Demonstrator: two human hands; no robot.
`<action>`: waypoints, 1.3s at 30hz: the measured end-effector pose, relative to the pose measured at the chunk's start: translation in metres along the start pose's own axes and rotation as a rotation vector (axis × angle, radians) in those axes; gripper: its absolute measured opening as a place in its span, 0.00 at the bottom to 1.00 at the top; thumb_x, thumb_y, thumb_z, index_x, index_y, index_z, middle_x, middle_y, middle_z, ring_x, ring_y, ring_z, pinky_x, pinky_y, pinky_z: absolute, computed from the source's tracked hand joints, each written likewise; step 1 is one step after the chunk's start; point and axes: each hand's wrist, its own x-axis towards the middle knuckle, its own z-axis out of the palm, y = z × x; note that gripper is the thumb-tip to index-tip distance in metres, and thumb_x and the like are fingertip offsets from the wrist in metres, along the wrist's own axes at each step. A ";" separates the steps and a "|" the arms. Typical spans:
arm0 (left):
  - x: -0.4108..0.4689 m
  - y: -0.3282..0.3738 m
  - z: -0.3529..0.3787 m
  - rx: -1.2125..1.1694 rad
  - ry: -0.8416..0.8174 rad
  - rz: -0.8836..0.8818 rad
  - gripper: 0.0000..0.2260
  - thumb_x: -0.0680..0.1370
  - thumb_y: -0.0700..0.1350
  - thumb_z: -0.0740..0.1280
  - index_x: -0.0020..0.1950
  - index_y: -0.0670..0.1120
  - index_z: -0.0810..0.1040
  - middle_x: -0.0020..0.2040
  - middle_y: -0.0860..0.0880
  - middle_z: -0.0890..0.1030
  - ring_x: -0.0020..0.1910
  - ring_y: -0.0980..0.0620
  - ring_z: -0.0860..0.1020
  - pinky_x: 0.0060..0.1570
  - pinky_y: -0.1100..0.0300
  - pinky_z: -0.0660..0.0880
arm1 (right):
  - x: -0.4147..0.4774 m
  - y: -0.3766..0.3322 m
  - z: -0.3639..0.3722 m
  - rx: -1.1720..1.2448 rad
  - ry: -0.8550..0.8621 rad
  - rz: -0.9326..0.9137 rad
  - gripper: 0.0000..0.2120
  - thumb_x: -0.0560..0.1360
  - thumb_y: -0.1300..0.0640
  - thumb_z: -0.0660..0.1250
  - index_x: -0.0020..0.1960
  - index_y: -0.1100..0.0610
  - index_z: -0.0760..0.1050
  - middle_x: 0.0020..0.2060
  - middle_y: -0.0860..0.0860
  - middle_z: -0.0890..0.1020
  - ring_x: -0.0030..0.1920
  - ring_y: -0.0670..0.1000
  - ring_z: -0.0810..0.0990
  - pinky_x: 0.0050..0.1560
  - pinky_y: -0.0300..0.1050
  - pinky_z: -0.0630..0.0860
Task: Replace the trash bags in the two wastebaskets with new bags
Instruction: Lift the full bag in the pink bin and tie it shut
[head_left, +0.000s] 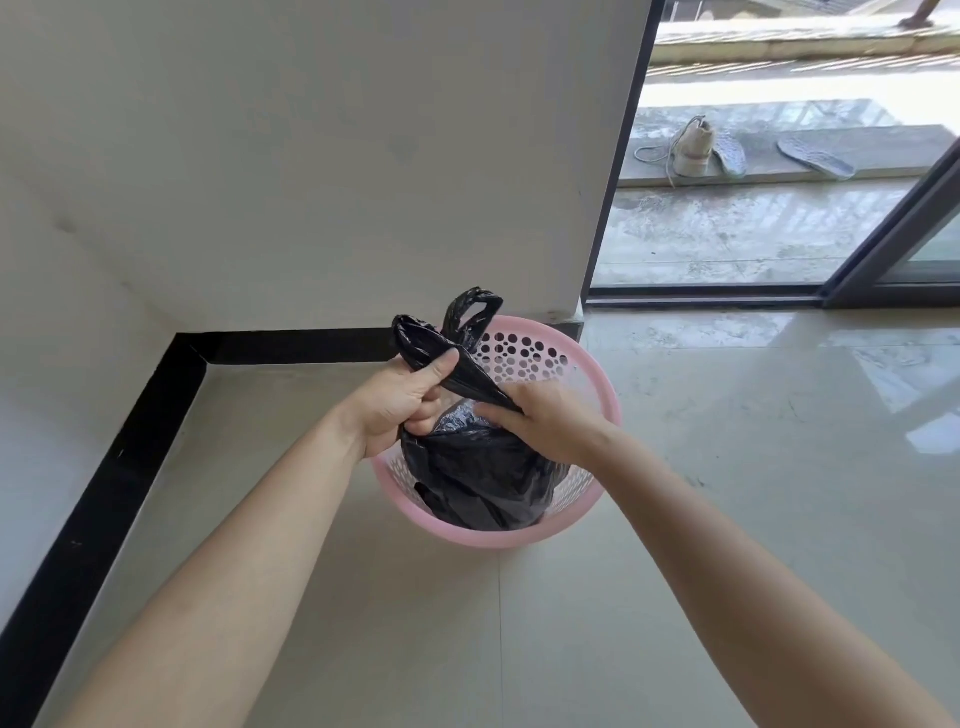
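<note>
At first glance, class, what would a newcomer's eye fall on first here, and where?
The left hand and the right hand meet mid-frame, both gripping the gathered top of a black plastic trash bag. It sits in a round pink perforated plastic wastebasket on the pale tiled floor by a white wall corner. Upper right, beyond the sliding glass door, lies a pale laced shoe.

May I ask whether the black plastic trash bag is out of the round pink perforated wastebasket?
No, the black bag sits inside the pink wastebasket, left hand and right hand gripping its top.
</note>
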 end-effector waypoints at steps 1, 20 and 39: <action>0.000 -0.001 -0.001 -0.043 0.026 0.005 0.19 0.82 0.50 0.63 0.31 0.51 0.66 0.29 0.52 0.51 0.23 0.56 0.51 0.24 0.62 0.50 | 0.001 0.005 -0.002 0.087 0.003 0.027 0.16 0.79 0.39 0.63 0.42 0.50 0.71 0.30 0.45 0.74 0.29 0.44 0.71 0.31 0.38 0.64; -0.006 -0.003 -0.009 -0.078 -0.168 -0.043 0.15 0.80 0.57 0.62 0.41 0.48 0.71 0.25 0.55 0.54 0.22 0.57 0.53 0.25 0.62 0.52 | -0.005 -0.004 -0.017 0.557 -0.271 0.238 0.11 0.82 0.48 0.61 0.47 0.51 0.78 0.41 0.46 0.80 0.43 0.45 0.77 0.50 0.43 0.72; 0.003 0.004 -0.001 -0.073 -0.111 -0.030 0.18 0.78 0.60 0.64 0.39 0.47 0.72 0.29 0.49 0.70 0.24 0.54 0.63 0.27 0.61 0.59 | 0.005 -0.023 -0.039 1.212 0.234 0.408 0.18 0.71 0.38 0.74 0.46 0.54 0.83 0.36 0.52 0.82 0.33 0.48 0.75 0.37 0.43 0.72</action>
